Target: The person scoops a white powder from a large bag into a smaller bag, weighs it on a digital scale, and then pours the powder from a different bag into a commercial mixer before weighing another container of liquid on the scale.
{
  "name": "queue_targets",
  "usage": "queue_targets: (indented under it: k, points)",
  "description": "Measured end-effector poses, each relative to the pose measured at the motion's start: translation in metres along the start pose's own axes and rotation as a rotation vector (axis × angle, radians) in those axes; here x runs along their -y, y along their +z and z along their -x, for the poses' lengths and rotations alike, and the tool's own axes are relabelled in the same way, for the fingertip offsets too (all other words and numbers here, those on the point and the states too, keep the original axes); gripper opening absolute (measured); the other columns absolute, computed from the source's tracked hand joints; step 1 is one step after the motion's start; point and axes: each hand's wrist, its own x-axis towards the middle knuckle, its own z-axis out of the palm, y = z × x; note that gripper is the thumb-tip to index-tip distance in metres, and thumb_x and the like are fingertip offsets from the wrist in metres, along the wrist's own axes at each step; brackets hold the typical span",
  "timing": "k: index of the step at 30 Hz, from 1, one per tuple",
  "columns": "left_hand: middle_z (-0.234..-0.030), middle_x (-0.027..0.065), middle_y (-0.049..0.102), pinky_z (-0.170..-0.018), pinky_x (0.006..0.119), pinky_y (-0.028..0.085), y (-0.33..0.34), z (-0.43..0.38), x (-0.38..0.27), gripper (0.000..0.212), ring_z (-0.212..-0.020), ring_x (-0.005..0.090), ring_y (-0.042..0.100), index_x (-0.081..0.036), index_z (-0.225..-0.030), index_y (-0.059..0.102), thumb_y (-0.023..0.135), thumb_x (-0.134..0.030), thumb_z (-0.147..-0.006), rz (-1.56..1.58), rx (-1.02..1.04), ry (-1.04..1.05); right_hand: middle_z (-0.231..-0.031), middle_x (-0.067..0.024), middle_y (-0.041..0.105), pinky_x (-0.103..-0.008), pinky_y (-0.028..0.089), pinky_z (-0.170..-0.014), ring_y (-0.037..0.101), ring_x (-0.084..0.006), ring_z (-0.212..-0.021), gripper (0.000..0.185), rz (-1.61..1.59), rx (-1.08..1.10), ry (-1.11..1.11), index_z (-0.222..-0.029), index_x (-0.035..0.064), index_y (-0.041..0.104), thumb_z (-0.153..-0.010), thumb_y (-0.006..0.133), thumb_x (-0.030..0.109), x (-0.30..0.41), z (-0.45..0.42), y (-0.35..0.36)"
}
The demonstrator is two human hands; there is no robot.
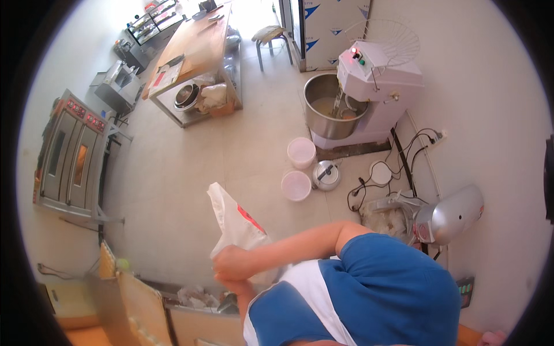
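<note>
A white flour-type bag with a red printed patch hangs in front of my body, its upper corner sticking up and away from me. My right hand is closed around the bag's near side, with the forearm reaching across from the right. Just below and against it is my left hand, partly covered by the right one; it also seems to grip the bag. The lower part of the bag disappears behind my forearm and apron. What the bag contains cannot be seen.
A spiral dough mixer with a steel bowl stands ahead right. Beside it are two plastic buckets, a metal kettle and loose cables. A deck oven lines the left wall; a worktable stands beyond.
</note>
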Motion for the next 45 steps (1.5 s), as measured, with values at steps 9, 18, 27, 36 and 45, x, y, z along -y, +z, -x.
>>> queue_targets:
  k: [9, 18, 27, 36, 45]
  points:
    - [-0.082, 0.0095, 0.054, -0.062, 0.026, 0.042, 0.064, -0.111, -0.073, 0.027, -0.074, 0.0174, 0.052, -0.001, -0.09, 0.052, 0.046, -0.026, -0.08, 0.095, 0.034, -0.019, -0.077, -0.0074, 0.055, -0.0325, 0.044, -0.056, 0.055, -0.0234, -0.066, 0.017, -0.3, -0.133, 0.062, -0.084, 0.0068, 0.055, -0.069, 0.05, 0.01, -0.089, -0.064, -0.081]
    - [-0.099, 0.0187, 0.049, -0.073, 0.032, 0.041, 0.112, -0.215, -0.128, 0.058, -0.086, 0.0247, 0.05, 0.011, -0.103, 0.041, 0.037, -0.043, -0.082, -0.137, -0.033, 0.004, -0.078, -0.0092, 0.058, -0.033, 0.042, -0.065, 0.054, -0.0255, -0.076, 0.013, -0.469, -0.42, 0.497, -0.08, 0.0073, 0.059, -0.07, 0.049, 0.009, -0.249, -0.03, -0.111]
    - [-0.101, 0.0169, 0.048, -0.075, 0.031, 0.04, 0.188, -0.334, -0.137, 0.055, -0.086, 0.0221, 0.049, 0.009, -0.104, 0.043, 0.041, -0.041, -0.081, -0.073, 0.144, -0.092, -0.08, -0.0128, 0.058, -0.0368, 0.042, -0.067, 0.054, -0.0282, -0.076, 0.018, -0.2, -0.135, 1.08, -0.083, 0.007, 0.058, -0.072, 0.045, 0.012, -0.327, 0.021, -0.076]
    - [-0.102, 0.0153, 0.047, -0.076, 0.032, 0.039, 0.277, -0.412, -0.146, 0.056, -0.088, 0.0226, 0.048, 0.006, -0.107, 0.041, 0.043, -0.043, -0.08, -0.289, 0.468, -0.202, -0.082, -0.013, 0.058, -0.038, 0.042, -0.068, 0.055, -0.0288, -0.077, 0.022, -0.236, -0.422, 1.212, -0.086, 0.0092, 0.06, -0.07, 0.045, 0.01, -0.362, -0.019, -0.076]
    - [-0.091, 0.0154, 0.055, -0.067, 0.031, 0.043, 0.374, -0.454, -0.162, 0.07, -0.076, 0.0217, 0.054, 0.006, -0.098, 0.051, 0.044, -0.059, -0.072, -0.635, 0.45, 0.007, -0.078, -0.0151, 0.058, -0.0392, 0.042, -0.067, 0.055, -0.0295, -0.076, 0.022, -0.212, -0.521, 1.418, -0.083, 0.0084, 0.059, -0.067, 0.044, 0.008, -0.412, 0.023, -0.085]
